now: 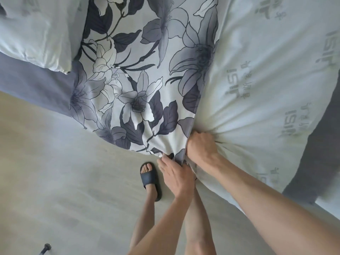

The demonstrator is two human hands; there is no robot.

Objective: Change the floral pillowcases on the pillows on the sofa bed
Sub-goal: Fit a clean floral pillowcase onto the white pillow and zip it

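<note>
Head view: right hand (201, 147) fists a bunched corner of the white pillow (257, 80), fingers curled into the fabric. Left hand (174, 173) pinches the open edge of the floral pillowcase (143, 70) just beside it. Pillow and pillowcase hang over the sofa bed (36, 83) edge above the floor (64, 172). Second pillow (36, 30) lies at the far left. One foot in a dark slipper (150, 181).

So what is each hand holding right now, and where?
Right hand grips the white pillow by its bunched corner; left hand pinches the floral pillowcase at its open edge.
</note>
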